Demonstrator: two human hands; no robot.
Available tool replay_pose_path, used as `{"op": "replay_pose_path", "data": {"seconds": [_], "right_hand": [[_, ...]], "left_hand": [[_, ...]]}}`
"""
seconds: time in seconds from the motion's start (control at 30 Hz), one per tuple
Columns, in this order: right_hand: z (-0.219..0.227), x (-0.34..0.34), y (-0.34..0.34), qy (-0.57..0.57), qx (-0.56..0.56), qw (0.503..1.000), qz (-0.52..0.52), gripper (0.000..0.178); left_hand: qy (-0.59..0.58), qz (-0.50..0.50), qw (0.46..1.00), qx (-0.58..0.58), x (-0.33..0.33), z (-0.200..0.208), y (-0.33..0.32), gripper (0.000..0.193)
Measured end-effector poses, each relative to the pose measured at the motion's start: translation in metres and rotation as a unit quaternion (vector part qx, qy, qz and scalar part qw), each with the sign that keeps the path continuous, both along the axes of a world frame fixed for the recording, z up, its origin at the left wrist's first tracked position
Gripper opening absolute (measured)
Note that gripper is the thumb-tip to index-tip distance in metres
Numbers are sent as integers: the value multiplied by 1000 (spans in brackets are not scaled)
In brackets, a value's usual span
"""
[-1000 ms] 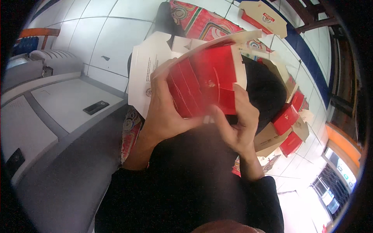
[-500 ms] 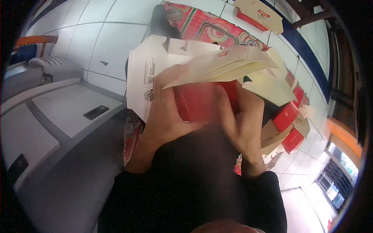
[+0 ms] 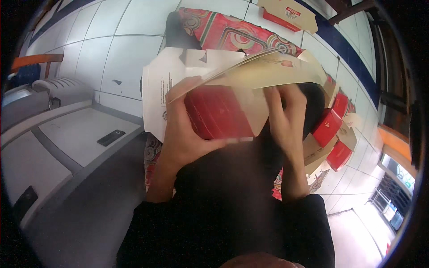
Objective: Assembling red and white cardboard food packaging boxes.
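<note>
A partly folded cardboard box (image 3: 219, 111) with a red panel and tan flaps is between my hands, above my lap. My left hand (image 3: 181, 129) is closed round its left side, thumb along the near edge. On the right, my right hand (image 3: 289, 111) has its fingers curled up against the lower edge of the tan lid (image 3: 254, 73); the lid is smeared by motion and hides the fingertips. Under and behind the box lies a white cardboard blank (image 3: 154, 80) with cut corners and printing.
Several red and tan boxes (image 3: 328, 127) lie together at the right. One more box (image 3: 290, 15) sits on the tiled floor at the far side. A patterned red cloth (image 3: 241, 35) spreads beyond my lap. A grey cabinet (image 3: 85, 129) stands at my left.
My right hand has moved right, off the red panel to the lid's edge. The fanned tan flaps have come closer together, and the red panel shows more fully.
</note>
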State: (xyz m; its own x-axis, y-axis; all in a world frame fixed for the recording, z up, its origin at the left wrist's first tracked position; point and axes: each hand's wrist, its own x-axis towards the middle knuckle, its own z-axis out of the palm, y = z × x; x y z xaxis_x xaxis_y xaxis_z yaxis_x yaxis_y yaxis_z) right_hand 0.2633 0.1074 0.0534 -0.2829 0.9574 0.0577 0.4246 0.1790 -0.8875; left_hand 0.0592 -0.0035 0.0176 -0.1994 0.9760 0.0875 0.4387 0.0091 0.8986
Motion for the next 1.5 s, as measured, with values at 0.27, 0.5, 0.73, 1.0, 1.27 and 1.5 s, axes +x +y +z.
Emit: {"op": "replay_pose_path", "data": {"seconds": [0.27, 0.5, 0.73, 1.0, 1.27, 1.5], "right_hand": [[-109, 29, 39, -6, 70, 997, 40, 28], [-100, 26, 71, 82, 93, 992, 22, 23], [-107, 74, 298, -110, 219, 966, -83, 77], [-129, 113, 428, -471, 132, 872, 26, 39], [-163, 55, 348, -140, -12, 961, 240, 57], [-202, 21, 256, -536, 48, 812, 225, 52]], "left_hand": [[-47, -5, 998, -43, -2, -9, -4, 123], [-121, -26, 992, -2, -5, -2, 3, 129], [-89, 44, 995, 7, -12, -17, 9, 127], [-108, 18, 994, 6, -34, -24, 4, 137], [-203, 92, 975, -14, -35, -19, 12, 118], [-347, 198, 916, -30, -47, -42, 16, 78]]}}
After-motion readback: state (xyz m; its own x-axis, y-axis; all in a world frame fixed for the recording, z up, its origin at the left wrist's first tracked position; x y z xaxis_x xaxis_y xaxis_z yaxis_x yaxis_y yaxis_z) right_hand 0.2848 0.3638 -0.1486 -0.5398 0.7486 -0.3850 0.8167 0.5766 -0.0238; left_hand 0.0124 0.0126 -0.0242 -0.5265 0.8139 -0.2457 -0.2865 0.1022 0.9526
